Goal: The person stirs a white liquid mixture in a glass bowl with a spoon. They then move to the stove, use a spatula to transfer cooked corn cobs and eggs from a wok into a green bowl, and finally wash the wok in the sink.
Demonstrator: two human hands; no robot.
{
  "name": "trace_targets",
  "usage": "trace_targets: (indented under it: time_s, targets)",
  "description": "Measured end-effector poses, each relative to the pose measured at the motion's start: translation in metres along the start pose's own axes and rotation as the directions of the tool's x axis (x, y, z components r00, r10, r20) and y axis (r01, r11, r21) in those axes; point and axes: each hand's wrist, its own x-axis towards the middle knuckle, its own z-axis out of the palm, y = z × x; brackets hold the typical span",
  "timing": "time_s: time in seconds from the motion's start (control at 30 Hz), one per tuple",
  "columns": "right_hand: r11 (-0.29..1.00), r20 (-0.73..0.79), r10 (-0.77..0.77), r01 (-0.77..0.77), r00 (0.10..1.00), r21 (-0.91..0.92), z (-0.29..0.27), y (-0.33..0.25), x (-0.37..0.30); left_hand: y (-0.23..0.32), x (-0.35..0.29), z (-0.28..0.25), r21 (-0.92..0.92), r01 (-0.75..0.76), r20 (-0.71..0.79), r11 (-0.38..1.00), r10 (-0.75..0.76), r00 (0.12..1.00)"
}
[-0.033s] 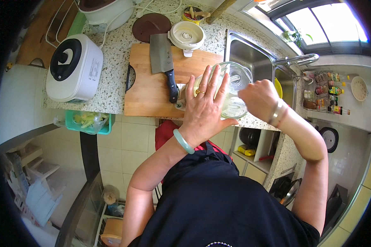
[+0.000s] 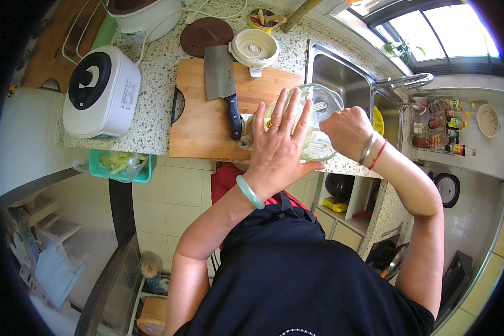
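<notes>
In the head view, we see our left hand point(image 2: 278, 147) spread, fingers apart, over the round clear container point(image 2: 322, 105), which extends rightward from it to our curled right hand point(image 2: 348, 132), whose hidden grip we cannot tell.

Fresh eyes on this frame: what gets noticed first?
Probably the big cleaver, lying on the wooden board left of the hands. Next, the outstretched left hand, overlapping the clear bowl in view, and the curled right hand beside that bowl. Then the bulky white appliance on the counter at left.
</notes>
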Motion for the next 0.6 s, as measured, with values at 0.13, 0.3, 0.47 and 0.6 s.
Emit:
trace_targets:
  time_s: [0.13,0.3,0.47,0.6]
  targets:
    - [0.984,0.072,-0.038,0.025,0.997,0.177,-0.014,0.017,-0.011,-0.002,-0.002,-0.002,-0.034,0.008,-0.014,0.999,-0.009,1.0]
    - [0.895,-0.013,-0.08,0.078,0.997,0.439,-0.06,0.035,-0.055,0.003,0.0,-0.002,-0.032,0.008,-0.004,0.999,-0.009,1.0]
    - [0.926,-0.032,-0.215,0.214,0.976,0.311,-0.006,0.015,-0.022,0.007,0.002,-0.002,-0.024,-0.035,0.015,0.999,0.035,0.999]
    - [0.944,0.017,-0.197,0.185,0.98,0.273,-0.01,0.022,-0.016,0.005,0.001,-0.001,-0.021,-0.031,0.022,0.999,0.032,0.999]
